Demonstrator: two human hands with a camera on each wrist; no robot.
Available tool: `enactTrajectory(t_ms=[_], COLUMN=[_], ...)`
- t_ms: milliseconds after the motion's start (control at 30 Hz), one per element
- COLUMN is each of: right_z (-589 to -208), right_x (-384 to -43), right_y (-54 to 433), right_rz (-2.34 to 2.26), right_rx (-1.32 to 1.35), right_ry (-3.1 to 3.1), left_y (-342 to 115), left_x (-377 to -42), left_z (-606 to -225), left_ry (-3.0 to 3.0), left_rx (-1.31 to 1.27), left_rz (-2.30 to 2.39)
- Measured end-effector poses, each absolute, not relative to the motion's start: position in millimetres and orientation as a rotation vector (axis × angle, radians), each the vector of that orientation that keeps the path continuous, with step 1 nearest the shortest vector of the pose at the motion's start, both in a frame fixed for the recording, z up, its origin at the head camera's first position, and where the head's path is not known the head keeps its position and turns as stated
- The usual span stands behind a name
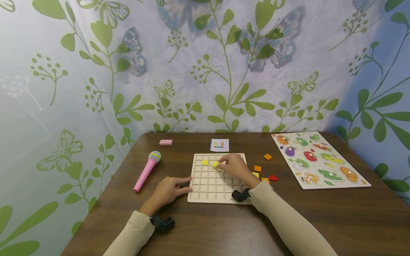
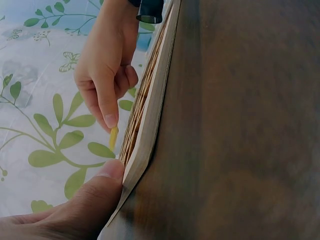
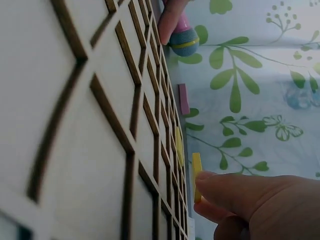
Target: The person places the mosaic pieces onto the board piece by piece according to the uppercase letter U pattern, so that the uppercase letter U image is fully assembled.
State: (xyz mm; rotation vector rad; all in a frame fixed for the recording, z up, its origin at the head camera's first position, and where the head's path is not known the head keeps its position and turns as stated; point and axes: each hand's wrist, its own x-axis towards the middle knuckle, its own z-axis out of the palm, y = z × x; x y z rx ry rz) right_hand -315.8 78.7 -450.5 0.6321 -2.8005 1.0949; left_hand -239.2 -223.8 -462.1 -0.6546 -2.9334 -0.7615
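Note:
My right hand (image 1: 234, 166) pinches a thin yellow square tile (image 3: 196, 176) between thumb and finger, over the upper part of a wooden grid board (image 1: 205, 185). In the right wrist view the tile stands on edge, close above the board's face. A second yellow tile (image 1: 205, 162) lies in a cell just to the left. At the board's left edge, my left hand (image 1: 168, 192) touches the rim with thumb and fingertips. Under the right forearm's near side, another yellow tile (image 1: 255, 174) shows partly at the board's right edge.
Orange tiles (image 1: 257, 168) and a red piece (image 1: 273, 177) lie right of the board. Behind it is a pattern card (image 1: 220, 145). A pink microphone (image 1: 148, 170) and pink block (image 1: 166, 142) lie left; a vegetable puzzle board (image 1: 320, 160) lies right.

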Motion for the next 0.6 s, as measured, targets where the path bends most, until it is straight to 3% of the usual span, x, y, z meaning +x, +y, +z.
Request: enactTrajectory(t_ms=[600], right_z=[-462.5], right_x=[-307.1], right_y=[42.6], right_rz=[1.047], right_rx=[0.702], right_ry=[-2.745], left_y=[-225.3], left_x=[-239.1], left_z=[-461.0], left_ry=[-2.905], left_rx=[-0.694], left_rz=[-0.759])
